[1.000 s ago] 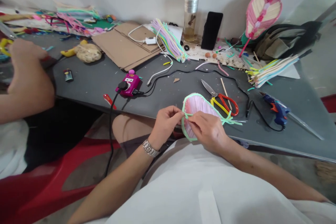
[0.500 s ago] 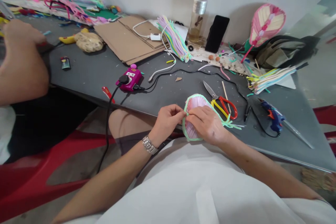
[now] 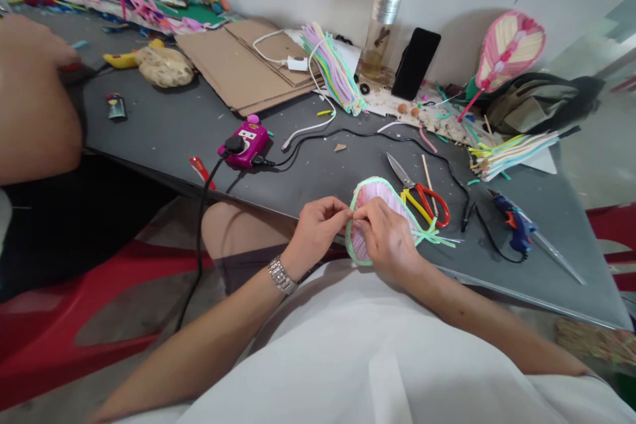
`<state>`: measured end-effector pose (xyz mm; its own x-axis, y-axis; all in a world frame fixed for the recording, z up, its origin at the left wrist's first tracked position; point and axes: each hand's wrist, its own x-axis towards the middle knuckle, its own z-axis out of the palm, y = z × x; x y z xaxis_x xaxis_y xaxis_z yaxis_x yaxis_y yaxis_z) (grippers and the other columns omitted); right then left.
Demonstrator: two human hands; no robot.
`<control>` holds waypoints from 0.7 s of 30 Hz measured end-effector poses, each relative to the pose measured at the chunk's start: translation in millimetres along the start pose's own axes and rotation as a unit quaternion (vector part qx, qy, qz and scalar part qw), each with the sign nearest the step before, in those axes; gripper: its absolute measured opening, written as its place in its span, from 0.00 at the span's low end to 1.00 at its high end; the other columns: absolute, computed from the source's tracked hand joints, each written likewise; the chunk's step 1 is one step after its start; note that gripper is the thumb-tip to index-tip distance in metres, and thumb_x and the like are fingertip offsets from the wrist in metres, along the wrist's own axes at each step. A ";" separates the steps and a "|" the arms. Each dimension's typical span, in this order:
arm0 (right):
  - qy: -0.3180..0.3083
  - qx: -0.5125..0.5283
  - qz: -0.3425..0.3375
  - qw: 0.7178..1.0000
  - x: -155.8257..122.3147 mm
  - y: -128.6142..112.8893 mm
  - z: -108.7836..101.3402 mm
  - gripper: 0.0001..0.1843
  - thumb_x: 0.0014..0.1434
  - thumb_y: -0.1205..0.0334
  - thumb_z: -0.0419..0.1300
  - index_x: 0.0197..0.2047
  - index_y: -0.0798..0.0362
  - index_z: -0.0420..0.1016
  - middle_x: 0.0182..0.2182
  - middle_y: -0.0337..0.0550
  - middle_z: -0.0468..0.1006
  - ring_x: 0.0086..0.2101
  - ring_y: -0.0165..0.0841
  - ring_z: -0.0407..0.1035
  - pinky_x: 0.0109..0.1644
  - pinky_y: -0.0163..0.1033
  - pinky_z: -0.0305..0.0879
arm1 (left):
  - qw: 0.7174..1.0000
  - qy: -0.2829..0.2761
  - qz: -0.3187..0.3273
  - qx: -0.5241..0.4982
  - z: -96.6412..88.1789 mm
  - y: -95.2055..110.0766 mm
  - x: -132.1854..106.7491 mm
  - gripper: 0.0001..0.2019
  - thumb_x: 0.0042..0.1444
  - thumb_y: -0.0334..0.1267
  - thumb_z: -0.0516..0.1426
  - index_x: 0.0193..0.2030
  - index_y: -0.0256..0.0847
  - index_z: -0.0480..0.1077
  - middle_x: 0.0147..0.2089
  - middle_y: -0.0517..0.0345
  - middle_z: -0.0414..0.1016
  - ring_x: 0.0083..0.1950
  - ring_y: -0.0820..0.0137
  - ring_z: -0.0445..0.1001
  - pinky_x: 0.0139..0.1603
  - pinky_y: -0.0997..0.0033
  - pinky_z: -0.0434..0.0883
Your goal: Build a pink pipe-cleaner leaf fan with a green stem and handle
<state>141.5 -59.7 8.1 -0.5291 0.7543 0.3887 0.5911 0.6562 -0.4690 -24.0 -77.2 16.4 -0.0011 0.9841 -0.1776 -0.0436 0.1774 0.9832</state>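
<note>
A fan-shaped pipe-cleaner piece [image 3: 373, 191], lilac and pink inside a mint green rim, lies at the table's front edge, partly over my lap. At its left rim my left hand [image 3: 320, 228] is closed in a pinch. My right hand [image 3: 390, 238] rests over the piece and pinches the same rim, its fingertips nearly meeting the left ones. What exactly sits between the fingertips is hidden. Loose green pipe-cleaner ends [image 3: 432, 236] stick out at the piece's right tip. Just beyond lie scissors [image 3: 422, 199] with red and yellow handles, beside a thin wooden stick [image 3: 429, 184].
A blue glue gun [image 3: 519, 225] with its cord lies at right. Further back are a magenta power socket [image 3: 246, 144], cardboard sheets [image 3: 238, 73], pipe-cleaner bundles [image 3: 338, 73], a bottle [image 3: 380, 36], a phone [image 3: 416, 65] and a pink fan [image 3: 511, 50]. Another person's arm [image 3: 37, 93] is at left.
My right hand has shifted slightly, with its fingers drawn more upright at the rim. My left hand stays at the same spot. The view has moved a little.
</note>
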 end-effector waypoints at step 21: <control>-0.087 0.200 0.162 0.962 15.8 6.1 -21.6 0.09 0.59 0.71 0.57 0.31 0.53 0.77 0.28 0.37 0.78 0.29 0.28 0.68 0.34 0.34 0.60 | 0.997 0.010 0.018 0.081 2.7 -9.2 -1.5 0.11 0.50 0.43 0.64 0.32 0.37 0.72 0.28 0.61 0.72 0.28 0.74 0.66 0.30 0.75 0.65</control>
<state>149.9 -43.3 28.5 -0.4707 0.8810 0.0475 0.4790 0.3004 -0.8248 -20.9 -80.3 7.7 -0.0203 0.9897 -0.1418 0.1183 0.1432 0.9826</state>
